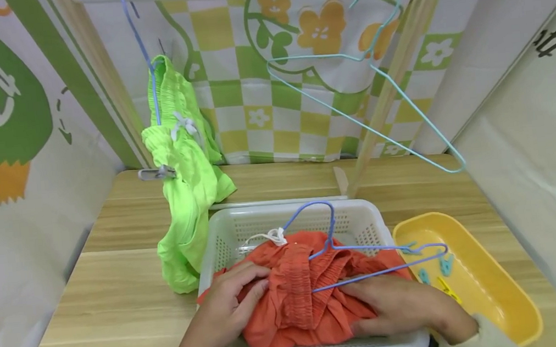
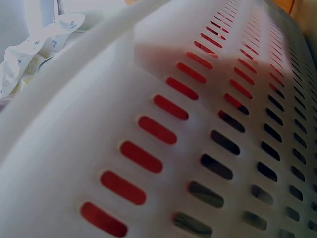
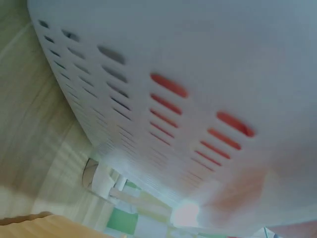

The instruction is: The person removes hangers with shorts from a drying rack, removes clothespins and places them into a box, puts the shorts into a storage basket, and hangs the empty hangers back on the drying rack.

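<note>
Wooden table [image 1: 120, 297] — hands flat on orange garment [image 1: 294, 299]

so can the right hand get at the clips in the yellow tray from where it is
Probably yes. The right hand rests on the orange garment in the white basket, and the yellow tray lies right beside it, open-topped, with the clips uncovered.
</note>
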A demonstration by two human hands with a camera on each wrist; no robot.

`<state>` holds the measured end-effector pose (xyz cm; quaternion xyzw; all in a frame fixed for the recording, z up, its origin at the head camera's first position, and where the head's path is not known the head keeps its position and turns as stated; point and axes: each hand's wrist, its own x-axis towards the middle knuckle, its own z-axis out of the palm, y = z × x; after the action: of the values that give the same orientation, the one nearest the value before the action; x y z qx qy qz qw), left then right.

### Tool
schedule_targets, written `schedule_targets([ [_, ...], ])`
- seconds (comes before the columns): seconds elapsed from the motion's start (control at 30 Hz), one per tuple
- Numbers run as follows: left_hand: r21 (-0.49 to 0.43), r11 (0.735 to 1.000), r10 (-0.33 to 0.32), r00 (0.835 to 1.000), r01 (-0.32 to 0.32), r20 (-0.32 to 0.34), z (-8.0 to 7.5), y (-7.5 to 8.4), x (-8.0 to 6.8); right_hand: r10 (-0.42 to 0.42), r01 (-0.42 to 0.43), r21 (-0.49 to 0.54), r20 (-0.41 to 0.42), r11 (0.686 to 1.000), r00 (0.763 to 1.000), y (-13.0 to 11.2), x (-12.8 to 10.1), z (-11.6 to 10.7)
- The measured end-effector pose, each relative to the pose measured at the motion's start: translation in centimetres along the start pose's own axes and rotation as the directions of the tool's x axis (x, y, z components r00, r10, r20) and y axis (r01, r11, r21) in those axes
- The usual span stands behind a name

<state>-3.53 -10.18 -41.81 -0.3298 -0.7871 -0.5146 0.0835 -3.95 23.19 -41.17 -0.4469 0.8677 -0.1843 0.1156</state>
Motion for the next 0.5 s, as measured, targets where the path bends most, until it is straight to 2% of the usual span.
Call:
schedule_targets([
  [0.27,-0.014,1.000,-0.004,1.000,0.004,0.000,0.0,0.0,-0.1,0.084,-0.079,0.062,-0.098,0.995,0.992,-1.6,-1.3,-1.9],
  [0.37,-0.022,1.000,-0.001,1.000,0.001,-0.001,0.0,-0.1,-0.2,0.065,-0.066,0.001,-0.196,0.998,0.978,-2.1,-2.0,-3.1],
  [0.43,-0.019,1.000,0.008,1.000,-0.008,-0.003,-0.1,-0.1,-0.3,0.040,-0.064,-0.070,-0.307,0.995,0.951,-2.2,-2.5,-3.9],
  [0.5,-0.014,1.000,0.020,1.000,-0.020,-0.005,-0.2,-0.2,-0.4,0.008,-0.077,-0.137,-0.450,0.988,0.893,-2.1,-2.8,-4.8],
])
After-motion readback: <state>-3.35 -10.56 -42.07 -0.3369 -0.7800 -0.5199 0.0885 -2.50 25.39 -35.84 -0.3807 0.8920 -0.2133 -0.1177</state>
